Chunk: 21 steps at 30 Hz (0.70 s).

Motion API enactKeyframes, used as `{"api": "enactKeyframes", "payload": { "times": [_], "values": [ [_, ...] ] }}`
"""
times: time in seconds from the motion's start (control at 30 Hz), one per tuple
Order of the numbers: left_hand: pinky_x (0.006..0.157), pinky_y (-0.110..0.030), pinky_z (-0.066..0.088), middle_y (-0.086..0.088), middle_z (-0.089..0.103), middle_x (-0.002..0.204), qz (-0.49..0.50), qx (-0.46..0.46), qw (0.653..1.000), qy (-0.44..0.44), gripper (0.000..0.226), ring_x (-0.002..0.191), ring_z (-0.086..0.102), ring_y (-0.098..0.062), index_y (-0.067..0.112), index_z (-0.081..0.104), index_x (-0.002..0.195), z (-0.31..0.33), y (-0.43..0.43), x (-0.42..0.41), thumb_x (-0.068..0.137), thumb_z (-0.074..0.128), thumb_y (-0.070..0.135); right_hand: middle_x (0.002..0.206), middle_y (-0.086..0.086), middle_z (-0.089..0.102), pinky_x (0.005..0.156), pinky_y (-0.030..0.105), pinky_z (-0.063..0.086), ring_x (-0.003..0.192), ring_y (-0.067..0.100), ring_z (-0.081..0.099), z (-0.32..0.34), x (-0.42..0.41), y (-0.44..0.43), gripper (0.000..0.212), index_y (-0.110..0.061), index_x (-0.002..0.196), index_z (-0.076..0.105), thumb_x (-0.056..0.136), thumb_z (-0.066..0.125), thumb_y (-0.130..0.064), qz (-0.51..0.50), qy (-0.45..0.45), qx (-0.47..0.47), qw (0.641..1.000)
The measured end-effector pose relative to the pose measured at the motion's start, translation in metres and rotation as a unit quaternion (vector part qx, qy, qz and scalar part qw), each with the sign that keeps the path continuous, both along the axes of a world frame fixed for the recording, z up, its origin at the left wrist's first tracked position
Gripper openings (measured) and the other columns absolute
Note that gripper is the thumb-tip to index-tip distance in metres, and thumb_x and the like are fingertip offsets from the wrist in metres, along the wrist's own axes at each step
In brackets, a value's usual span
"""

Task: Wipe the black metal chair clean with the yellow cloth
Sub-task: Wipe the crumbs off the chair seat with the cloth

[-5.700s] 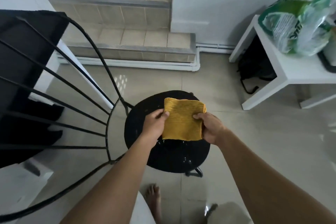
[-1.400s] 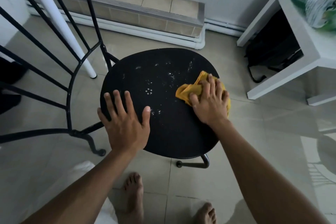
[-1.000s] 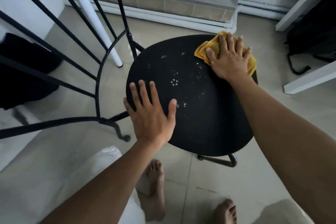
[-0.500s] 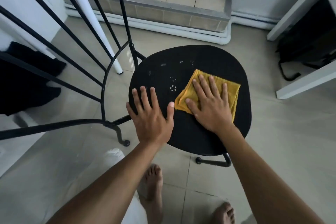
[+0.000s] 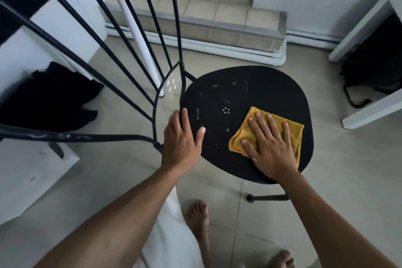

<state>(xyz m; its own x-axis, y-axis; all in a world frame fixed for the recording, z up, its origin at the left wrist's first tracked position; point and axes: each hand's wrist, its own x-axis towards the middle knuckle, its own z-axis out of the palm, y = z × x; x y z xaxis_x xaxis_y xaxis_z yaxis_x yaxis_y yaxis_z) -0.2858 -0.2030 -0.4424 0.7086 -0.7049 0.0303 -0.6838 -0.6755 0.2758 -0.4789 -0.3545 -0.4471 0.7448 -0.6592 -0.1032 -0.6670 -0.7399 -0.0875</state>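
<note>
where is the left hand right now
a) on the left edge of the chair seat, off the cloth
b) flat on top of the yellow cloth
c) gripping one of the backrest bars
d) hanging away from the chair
a: the left hand rests on the left rim of the black seat, apart from the yellow cloth, which the right hand presses flat.

I see the black metal chair (image 5: 239, 93) from above: a rounded, flat black seat with pale smears and a small ring of holes near its centre, and a back of thin curved rods rising at left. The yellow cloth (image 5: 250, 135), folded into layered quarters, lies flat on the seat's near right part.
</note>
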Motion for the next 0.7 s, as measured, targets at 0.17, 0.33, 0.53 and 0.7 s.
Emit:
{"api": "enactKeyframes", "payload": {
  "times": [0.17, 0.33, 0.53, 0.7],
  "values": [
    [0.073, -0.038, 0.051, -0.011, 0.066, 0.104, 0.002, 0.036, 0.999, 0.034, 0.077, 0.084, 0.066, -0.027, 0.009, 0.002, 0.153, 0.002, 0.006, 0.013, 0.096, 0.02, 0.057, 0.166, -0.007, -0.003, 0.122, 0.055, -0.003, 0.153, 0.018, -0.009, -0.001, 0.002, 0.002, 0.075, -0.032, 0.157, -0.002, 0.094, 0.008, -0.071, 0.0, -0.007, 0.0, 1.0],
    [0.056, -0.03, 0.04, 0.001, 0.051, 0.059, 0.002, 0.068, 0.998, 0.002, 0.069, 0.057, 0.058, -0.02, 0.007, -0.005, 0.152, 0.002, 0.007, 0.013, 0.1, 0.019, 0.046, 0.166, -0.004, 0.0, 0.122, 0.056, -0.001, 0.153, 0.02, -0.007, -0.001, -0.003, 0.011, 0.076, -0.029, 0.158, 0.004, 0.095, 0.011, -0.071, -0.003, -0.018, 0.009, 1.0],
    [0.054, -0.029, 0.039, 0.003, 0.048, 0.058, 0.006, 0.078, 0.997, 0.011, 0.068, 0.051, 0.047, -0.015, 0.008, -0.008, 0.152, 0.002, 0.006, 0.014, 0.1, 0.016, 0.044, 0.166, 0.0, 0.007, 0.121, 0.06, 0.003, 0.153, 0.025, -0.001, -0.003, -0.007, 0.038, 0.075, -0.024, 0.158, 0.012, 0.097, 0.014, -0.068, 0.002, -0.012, 0.001, 1.0],
    [0.054, -0.029, 0.044, 0.002, 0.052, 0.058, 0.005, 0.072, 0.997, 0.023, 0.068, 0.052, 0.052, -0.015, 0.009, -0.011, 0.151, 0.0, 0.007, 0.016, 0.1, 0.014, 0.046, 0.166, 0.002, 0.008, 0.12, 0.062, 0.006, 0.153, 0.028, 0.001, -0.001, 0.004, 0.051, 0.073, -0.024, 0.158, 0.011, 0.098, 0.014, -0.066, 0.019, 0.007, -0.005, 1.0]
  ]
}}
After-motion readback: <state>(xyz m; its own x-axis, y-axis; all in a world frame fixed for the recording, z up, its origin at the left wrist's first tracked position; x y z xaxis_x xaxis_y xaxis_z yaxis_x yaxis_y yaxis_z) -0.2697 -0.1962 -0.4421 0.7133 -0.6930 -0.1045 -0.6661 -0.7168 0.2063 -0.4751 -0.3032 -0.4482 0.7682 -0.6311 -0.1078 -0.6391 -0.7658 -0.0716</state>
